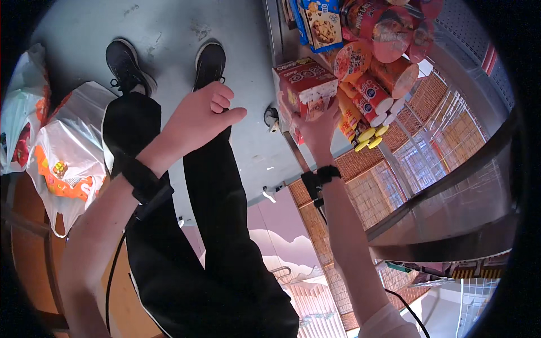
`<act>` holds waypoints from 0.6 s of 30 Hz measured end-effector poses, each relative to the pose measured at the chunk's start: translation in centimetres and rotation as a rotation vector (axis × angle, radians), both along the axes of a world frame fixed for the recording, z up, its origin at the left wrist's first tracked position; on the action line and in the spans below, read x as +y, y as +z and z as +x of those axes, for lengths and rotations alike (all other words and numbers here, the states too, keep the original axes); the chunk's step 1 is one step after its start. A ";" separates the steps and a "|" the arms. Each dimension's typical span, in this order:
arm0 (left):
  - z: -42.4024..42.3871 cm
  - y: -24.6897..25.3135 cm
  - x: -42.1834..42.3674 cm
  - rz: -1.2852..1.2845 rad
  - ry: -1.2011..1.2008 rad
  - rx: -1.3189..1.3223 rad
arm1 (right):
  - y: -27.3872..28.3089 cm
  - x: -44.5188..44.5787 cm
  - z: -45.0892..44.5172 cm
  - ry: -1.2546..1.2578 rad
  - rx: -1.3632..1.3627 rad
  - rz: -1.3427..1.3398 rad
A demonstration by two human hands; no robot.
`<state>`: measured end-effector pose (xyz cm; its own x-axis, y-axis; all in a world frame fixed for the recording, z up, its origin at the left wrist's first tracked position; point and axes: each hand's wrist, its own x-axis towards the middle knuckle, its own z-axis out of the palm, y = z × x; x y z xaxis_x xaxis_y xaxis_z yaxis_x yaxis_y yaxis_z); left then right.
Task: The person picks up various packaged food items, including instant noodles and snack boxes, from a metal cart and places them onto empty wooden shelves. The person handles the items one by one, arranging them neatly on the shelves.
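Observation:
A red and brown printed snack box (310,84) stands at the edge of a shelf stocked with packaged food. My right hand (315,126) grips the box from its near side, fingers spread over its faces. Over the grey floor, in front of my legs, my left hand (211,107) is loosely curled with its thumb out, and nothing shows in it. Beside the box are red snack canisters (372,95), yellow-lidded tubes (355,122), a tub with a printed orange lid (352,61) and a blue cookie bag (321,25).
Filled white and orange plastic bags (76,143) stand at the left, near my leg. A metal shelf edge (274,34) runs along the goods. Brick-patterned and wire-mesh surfaces (372,181) lie at the right. Cables trail from black bands on both wrists.

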<state>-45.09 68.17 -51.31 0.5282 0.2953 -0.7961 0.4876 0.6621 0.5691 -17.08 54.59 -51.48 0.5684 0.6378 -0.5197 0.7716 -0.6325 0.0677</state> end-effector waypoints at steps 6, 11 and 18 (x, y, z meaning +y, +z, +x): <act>0.1 1.0 0.6 0.093 -0.084 -0.019 | 5.0 1.3 -5.1 0.045 0.278 0.147; 0.1 0.9 2.0 0.010 -0.114 -0.124 | 8.6 3.5 -9.9 0.186 0.457 0.121; -4.3 2.4 3.2 0.062 -0.109 0.045 | 8.9 6.9 -13.8 0.244 0.511 0.106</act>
